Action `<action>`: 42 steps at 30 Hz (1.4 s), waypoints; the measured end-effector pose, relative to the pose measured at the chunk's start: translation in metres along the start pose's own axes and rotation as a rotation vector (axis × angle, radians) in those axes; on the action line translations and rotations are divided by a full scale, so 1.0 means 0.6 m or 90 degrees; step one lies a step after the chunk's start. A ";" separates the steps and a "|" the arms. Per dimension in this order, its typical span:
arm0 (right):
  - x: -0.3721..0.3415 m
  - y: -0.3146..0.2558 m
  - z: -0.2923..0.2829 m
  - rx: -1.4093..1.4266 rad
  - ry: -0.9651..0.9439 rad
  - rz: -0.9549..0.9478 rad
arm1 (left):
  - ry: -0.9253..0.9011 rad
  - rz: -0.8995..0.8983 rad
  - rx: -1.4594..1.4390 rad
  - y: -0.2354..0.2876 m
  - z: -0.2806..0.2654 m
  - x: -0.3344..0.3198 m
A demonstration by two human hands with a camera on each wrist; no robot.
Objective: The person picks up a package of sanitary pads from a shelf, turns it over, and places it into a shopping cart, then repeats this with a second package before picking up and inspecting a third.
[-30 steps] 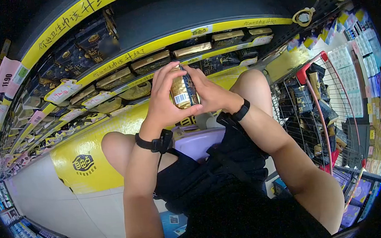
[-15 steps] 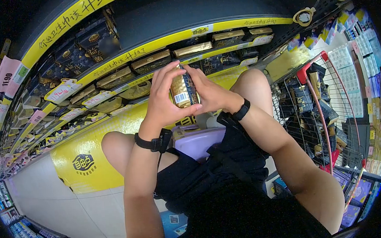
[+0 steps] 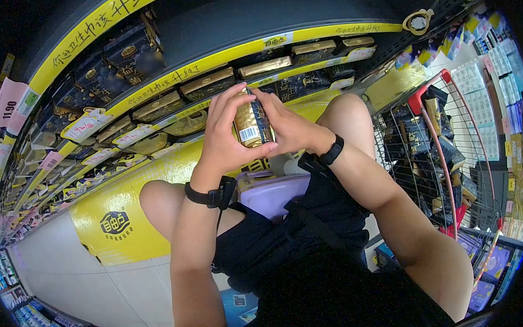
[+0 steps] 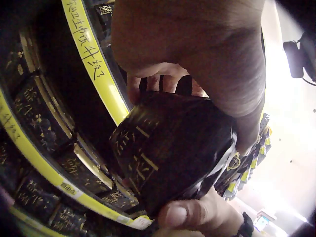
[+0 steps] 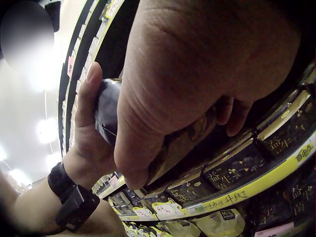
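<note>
Both hands hold a black-and-gold sanitary pad pack [image 3: 248, 124] in front of the shelf, its barcode end facing the head camera. The left hand [image 3: 219, 133] grips the gold side, fingers over the far end and thumb along the near end. From the other side the right hand [image 3: 290, 127] grips the black face. The left wrist view shows gold characters on the dark face of the pack [image 4: 163, 143], with the right thumb at its lower edge. In the right wrist view, the right hand [image 5: 197, 74] hides most of the pack [image 5: 107, 111].
Shelves with yellow edge strips [image 3: 216, 56] hold rows of similar packs. At right stands a wire shopping cart [image 3: 420, 111] loaded with black-and-gold packs. A purple plastic object [image 3: 273, 196] lies between the person's legs, and a yellow printed floor sheet [image 3: 138, 234] runs along the shelf base.
</note>
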State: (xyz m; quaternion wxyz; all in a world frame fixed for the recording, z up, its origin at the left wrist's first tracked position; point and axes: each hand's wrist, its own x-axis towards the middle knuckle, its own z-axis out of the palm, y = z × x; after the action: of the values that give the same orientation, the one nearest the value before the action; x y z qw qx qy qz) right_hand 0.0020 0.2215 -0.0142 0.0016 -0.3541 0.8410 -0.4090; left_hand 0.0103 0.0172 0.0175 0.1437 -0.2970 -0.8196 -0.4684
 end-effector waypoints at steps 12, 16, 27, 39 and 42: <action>0.000 -0.002 -0.002 0.018 -0.012 0.004 | -0.001 -0.050 -0.040 0.001 -0.001 -0.002; 0.001 -0.001 -0.001 0.017 -0.010 -0.004 | -0.005 -0.053 -0.041 0.001 -0.002 -0.003; 0.000 -0.004 -0.002 0.032 -0.002 -0.006 | 0.031 -0.117 -0.139 0.002 0.007 -0.008; -0.001 -0.004 -0.004 0.032 -0.011 0.013 | 0.007 -0.125 -0.171 -0.005 0.011 -0.011; -0.002 -0.003 -0.003 0.033 -0.013 0.017 | 0.010 -0.100 -0.154 -0.008 0.011 -0.010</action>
State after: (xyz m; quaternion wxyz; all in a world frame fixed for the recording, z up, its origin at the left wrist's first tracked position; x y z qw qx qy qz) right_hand 0.0033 0.2227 -0.0116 0.0247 -0.3469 0.8349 -0.4267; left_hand 0.0122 0.0187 0.0077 0.0758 -0.2433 -0.7766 -0.5761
